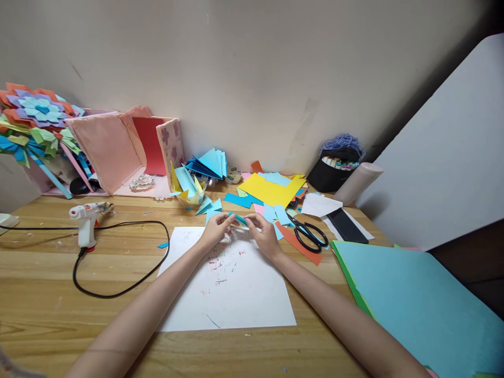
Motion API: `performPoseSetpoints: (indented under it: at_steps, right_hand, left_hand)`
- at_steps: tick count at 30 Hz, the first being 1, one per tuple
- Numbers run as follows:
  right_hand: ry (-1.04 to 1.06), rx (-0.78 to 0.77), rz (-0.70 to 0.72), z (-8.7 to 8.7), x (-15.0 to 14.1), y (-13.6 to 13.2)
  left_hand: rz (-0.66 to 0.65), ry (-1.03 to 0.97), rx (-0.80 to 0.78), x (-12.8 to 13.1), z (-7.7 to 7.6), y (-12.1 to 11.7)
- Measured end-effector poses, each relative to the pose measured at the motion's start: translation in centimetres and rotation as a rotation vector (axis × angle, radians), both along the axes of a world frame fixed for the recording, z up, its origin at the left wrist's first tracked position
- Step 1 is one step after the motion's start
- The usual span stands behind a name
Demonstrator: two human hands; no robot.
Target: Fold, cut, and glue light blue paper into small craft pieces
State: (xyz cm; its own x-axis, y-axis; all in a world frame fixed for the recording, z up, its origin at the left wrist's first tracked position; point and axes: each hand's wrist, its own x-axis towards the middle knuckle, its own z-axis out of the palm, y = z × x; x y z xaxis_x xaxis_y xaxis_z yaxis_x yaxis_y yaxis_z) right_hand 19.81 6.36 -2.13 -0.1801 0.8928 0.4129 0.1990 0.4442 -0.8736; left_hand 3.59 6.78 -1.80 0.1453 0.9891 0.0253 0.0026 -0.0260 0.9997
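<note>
Between my two hands is a narrow strip of teal paper (238,219), folded or rolled; I cannot tell which. My left hand (217,229) pinches its left end, and my right hand (261,234) pinches the right end. Both are over the top edge of a white sheet (232,294) marked with coloured smears. Just right of my right hand lie black-handled scissors (309,236), partly over an orange paper strip (298,244). Light blue folded paper pieces (212,206) sit behind my left hand.
A white glue gun (87,226) with a looping black cord stands left. Yellow paper (271,190) tops scraps at the back. Large light blue sheets (425,299) lie right, near a dark phone-like slab (347,226). Paper flowers (41,110) and a pink box (106,152) stand back left.
</note>
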Motion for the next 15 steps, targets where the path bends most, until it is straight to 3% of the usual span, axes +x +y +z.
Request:
performPoseSetpoints:
  at_steps: [8, 15]
  right_hand:
    - [0.065, -0.112, -0.038, -0.67, 0.06, 0.46]
    - [0.124, -0.049, -0.033, -0.58, 0.04, 0.33]
  left_hand:
    - [-0.053, -0.095, -0.029, -0.43, -0.35, -0.06]
    - [0.002, -0.041, 0.082, -0.29, -0.57, -0.11]
